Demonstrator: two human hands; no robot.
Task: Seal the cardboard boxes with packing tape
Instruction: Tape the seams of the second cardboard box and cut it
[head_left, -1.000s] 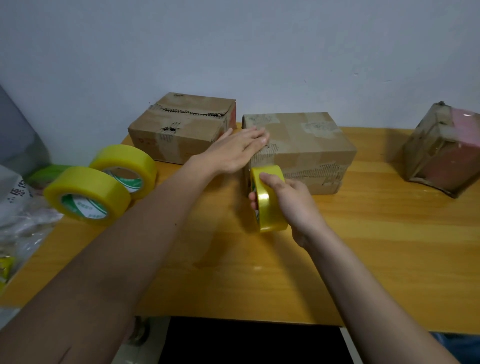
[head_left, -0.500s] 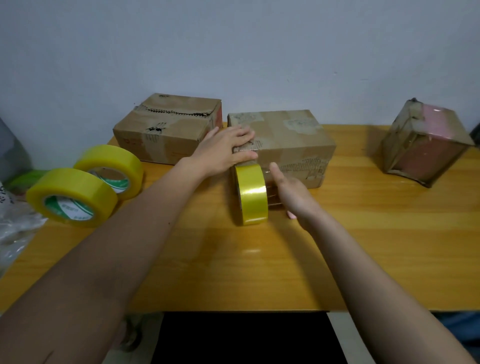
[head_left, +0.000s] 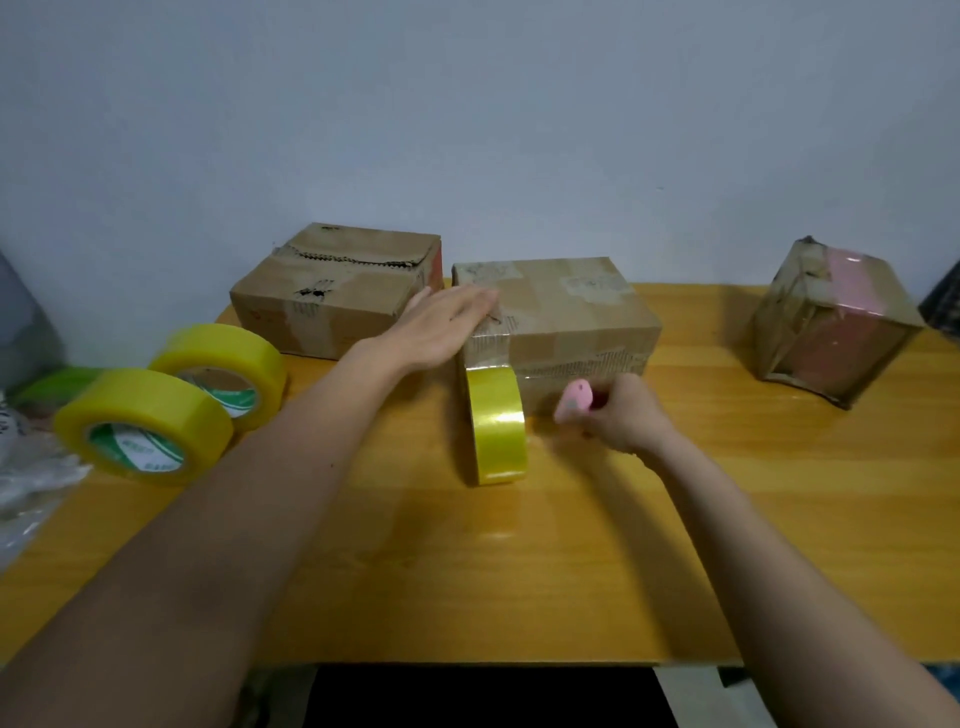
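A brown cardboard box (head_left: 576, 312) lies in the middle of the wooden table (head_left: 519, 561). My left hand (head_left: 441, 327) lies flat with straight fingers on the box's left top edge, pressing a strip of tape there. That strip runs down the front to a yellow tape roll (head_left: 496, 423), which stands on edge on the table against the box. To the right of the roll, my right hand (head_left: 621, 415) grips a small pink tool (head_left: 574, 400), blurred, close to the box's front face.
A second cardboard box (head_left: 332, 291) with a torn top sits at the back left. A taped box with a pink side (head_left: 831, 322) stands at the right. Two more yellow tape rolls (head_left: 145, 426) (head_left: 228, 371) lie at the left, beside crumpled plastic (head_left: 26, 483).
My right hand let go of the tape roll, which now stands on the table, and has taken hold of a pink tool. My left hand stays on the box.
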